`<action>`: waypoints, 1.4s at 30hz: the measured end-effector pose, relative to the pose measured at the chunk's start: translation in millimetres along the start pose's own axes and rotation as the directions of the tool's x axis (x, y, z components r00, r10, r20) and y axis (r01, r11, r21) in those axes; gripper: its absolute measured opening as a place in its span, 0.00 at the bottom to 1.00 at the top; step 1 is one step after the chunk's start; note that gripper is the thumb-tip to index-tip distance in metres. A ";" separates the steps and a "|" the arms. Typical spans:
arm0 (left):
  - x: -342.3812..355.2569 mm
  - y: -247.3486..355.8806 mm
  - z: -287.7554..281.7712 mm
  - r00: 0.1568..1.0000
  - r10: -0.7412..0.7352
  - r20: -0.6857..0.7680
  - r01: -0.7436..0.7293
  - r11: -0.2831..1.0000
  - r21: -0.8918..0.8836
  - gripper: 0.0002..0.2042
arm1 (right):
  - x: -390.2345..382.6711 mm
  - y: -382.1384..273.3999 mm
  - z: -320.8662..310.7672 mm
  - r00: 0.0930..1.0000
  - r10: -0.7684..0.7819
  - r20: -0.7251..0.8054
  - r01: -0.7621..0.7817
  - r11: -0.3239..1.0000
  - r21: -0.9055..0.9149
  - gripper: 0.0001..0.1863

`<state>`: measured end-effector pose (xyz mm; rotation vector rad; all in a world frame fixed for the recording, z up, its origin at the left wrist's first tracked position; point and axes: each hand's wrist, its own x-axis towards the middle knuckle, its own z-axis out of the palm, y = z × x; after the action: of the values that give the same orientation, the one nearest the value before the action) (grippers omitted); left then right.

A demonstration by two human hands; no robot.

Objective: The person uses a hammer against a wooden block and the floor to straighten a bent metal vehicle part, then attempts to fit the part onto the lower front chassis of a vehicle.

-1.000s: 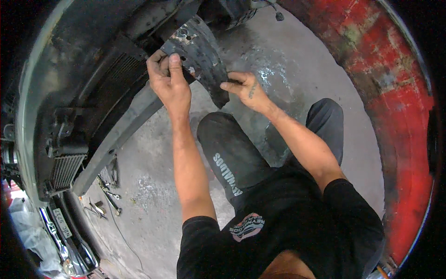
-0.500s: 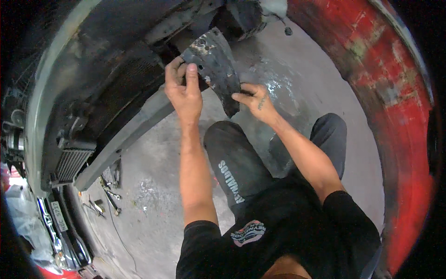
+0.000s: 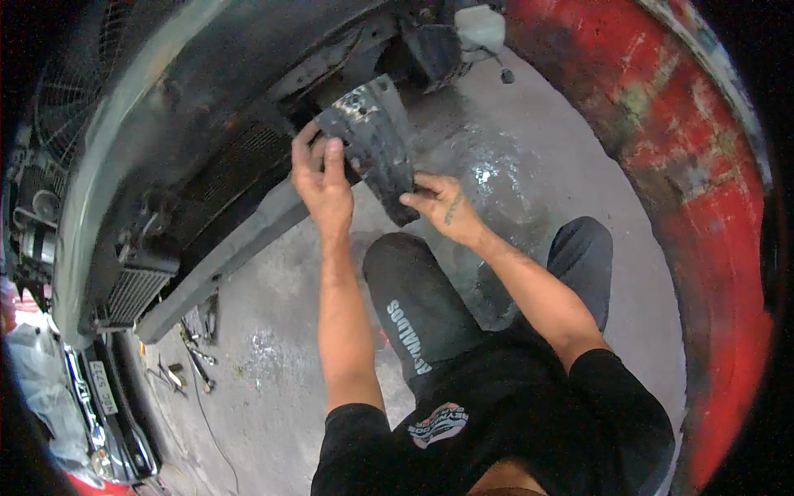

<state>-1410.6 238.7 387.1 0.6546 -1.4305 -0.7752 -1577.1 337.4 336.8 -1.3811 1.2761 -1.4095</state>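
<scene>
A dark, scuffed curved plate with holes and a pale patch (image 3: 375, 149) is held in front of me, just below the dark underside of a car's front end (image 3: 298, 70). My left hand (image 3: 327, 178) grips its left edge, thumb on the near face and fingers curled round behind. My right hand (image 3: 440, 207) pinches the lower right edge between thumb and fingers. Below the plate is my bent knee (image 3: 393, 264) in dark trousers.
A long grey beam (image 3: 223, 260) and a small radiator (image 3: 132, 293) are at the left. Tools (image 3: 198, 364) and a cable lie on the concrete floor. A large worn red panel (image 3: 703, 248) curves along the right. A white container (image 3: 478, 29) is at the top.
Both hands and the plate now sit lower in the picture than a second ago, and more of the car's front shows at the top. The grip looks the same.
</scene>
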 end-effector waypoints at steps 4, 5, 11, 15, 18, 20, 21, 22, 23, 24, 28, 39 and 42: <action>0.0 -4.5 1.4 0.998 0.004 -0.061 -0.008 0.998 -0.062 0.21 | 0.1 -7.0 5.2 0.998 -0.053 0.016 0.054 0.996 -0.068 0.18; 0.2 -4.8 3.0 0.999 0.004 -0.053 -0.008 0.998 -0.069 0.21 | 0.6 -6.0 5.4 0.994 -0.108 0.009 0.108 0.988 -0.107 0.19; 0.9 -10.3 7.1 1.000 -0.001 -0.025 0.001 1.000 -0.003 0.23 | 0.0 2.1 -0.7 0.974 -0.226 0.027 0.225 0.943 -0.246 0.26; 1.5 -10.1 6.7 1.000 -0.003 -0.013 0.004 0.996 0.091 0.24 | -1.6 4.0 -0.8 0.985 -0.166 0.056 0.175 0.933 -0.315 0.29; 2.4 -1.8 9.4 1.000 -0.004 -0.002 0.004 0.992 0.122 0.24 | 0.4 3.2 -0.9 0.940 -0.342 0.010 0.321 0.872 -0.368 0.20; 3.9 -0.1 12.9 0.999 -0.039 -0.008 0.040 0.994 0.104 0.23 | -0.3 -2.3 -1.3 0.955 -0.295 0.001 0.283 0.914 -0.291 0.20; 2.8 0.6 11.6 0.999 -0.039 -0.015 0.041 0.993 0.114 0.23 | -0.2 -4.2 -0.4 0.968 -0.250 -0.012 0.242 0.945 -0.219 0.20; 1.6 1.8 10.2 0.998 -0.054 -0.008 0.055 0.992 0.110 0.23 | 0.5 -0.3 2.6 0.948 -0.316 -0.030 0.301 0.926 -0.228 0.18; 1.5 3.0 10.1 0.998 -0.070 0.000 0.070 0.992 0.102 0.23 | 1.6 3.3 2.5 0.949 -0.316 -0.024 0.303 0.927 -0.223 0.18; 2.8 1.6 9.2 0.999 -0.046 0.014 0.044 0.993 0.111 0.22 | 2.6 6.0 1.4 0.966 -0.258 -0.018 0.247 0.942 -0.225 0.18; 3.0 2.5 10.4 0.998 -0.061 -0.002 0.061 0.996 0.062 0.23 | 1.3 6.5 0.4 0.996 -0.088 -0.017 0.086 0.992 -0.093 0.17; 3.2 -1.8 9.7 1.000 -0.021 -0.010 0.022 0.997 0.080 0.20 | 0.4 4.5 -0.6 1.000 0.007 0.012 -0.006 0.998 -0.060 0.21; 2.8 2.7 12.1 1.000 -0.006 -0.019 0.008 0.995 0.100 0.21 | 0.7 4.7 -0.2 1.000 0.016 0.014 -0.015 0.998 -0.064 0.21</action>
<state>-1422.5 238.9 391.6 0.7421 -1.4580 -0.7046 -1578.0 335.8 332.4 -1.4179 1.3301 -1.3567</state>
